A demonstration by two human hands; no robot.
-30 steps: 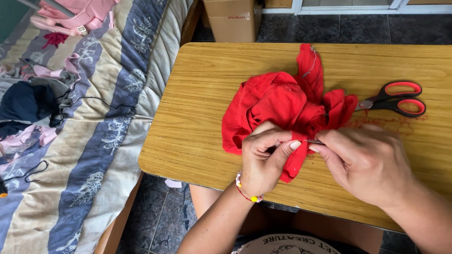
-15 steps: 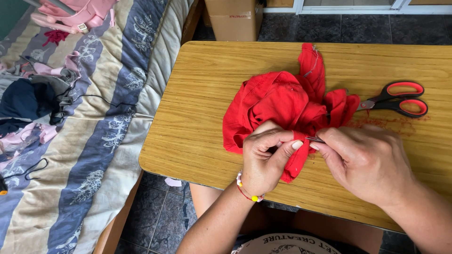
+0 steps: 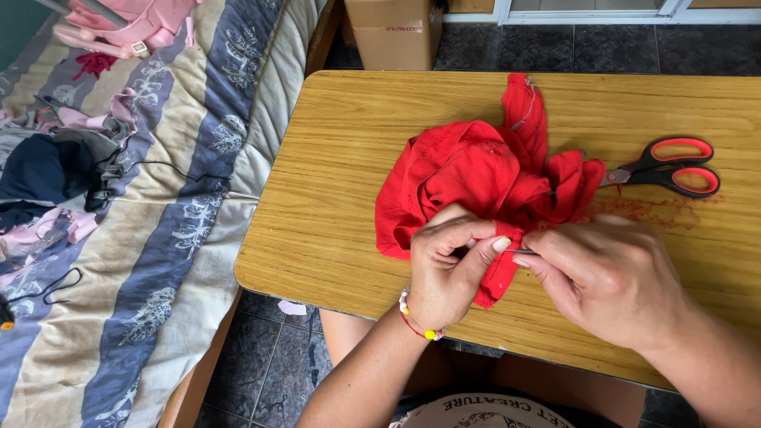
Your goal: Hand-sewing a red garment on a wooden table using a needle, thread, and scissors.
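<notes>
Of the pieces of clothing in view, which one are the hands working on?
The red garment bunched on the wooden table; both hands pinch its lower edge. The pink and dark clothes lie untouched on the striped bedding.

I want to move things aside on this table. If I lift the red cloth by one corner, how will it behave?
The red cloth lies crumpled in soft folds, so it will probably hang limp and unfold. It looks thin, so likely light. Both hands, left and right, pinch its lower edge, so it may tug there.
</notes>
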